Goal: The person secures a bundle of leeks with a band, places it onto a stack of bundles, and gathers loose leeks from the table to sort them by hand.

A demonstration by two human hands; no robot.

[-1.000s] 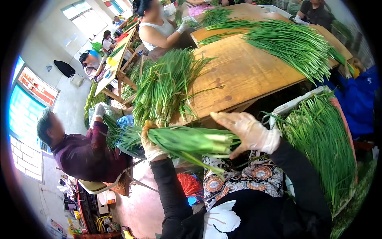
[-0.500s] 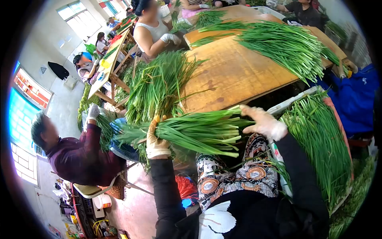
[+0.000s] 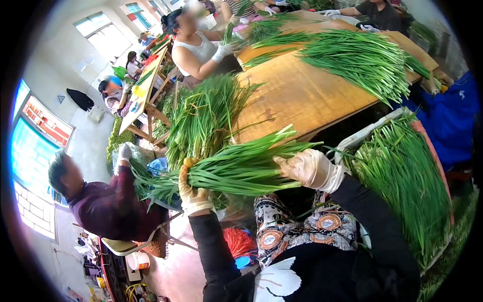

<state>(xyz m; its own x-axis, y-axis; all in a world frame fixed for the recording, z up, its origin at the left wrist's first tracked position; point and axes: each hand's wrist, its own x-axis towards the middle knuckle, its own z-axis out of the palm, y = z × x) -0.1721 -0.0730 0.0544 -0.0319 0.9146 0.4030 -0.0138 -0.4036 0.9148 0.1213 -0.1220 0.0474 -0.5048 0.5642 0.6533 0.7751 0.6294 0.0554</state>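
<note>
Crosswise, a green bundle (image 3: 239, 173) is stretching above patterned trousers (image 3: 329, 222)

The left hand (image 3: 192, 194) is curling fingers around it; the right hand (image 3: 311, 168) is touching its other end, fingers half bent, grip unclear. Beyond, a leafy heap (image 3: 359, 63) is lying on the table (image 3: 292, 100).

The bundle of long green leaves (image 3: 241, 171) is a thick, loose sheaf of slender, flat blades, bright green along the middle and paler at several ends. It is held in the air, lying nearly level across the palm of the left hand (image 3: 191, 189), with its right end tipped slightly up. Beyond that hand's outer edge, thinner and duller leaf tips spread and droop. Past its inner edge the longer part fans out: an upper cluster slants up to light-coloured ends, while lower blades run straighter to the fingertips of the right hand (image 3: 309, 168).
</note>
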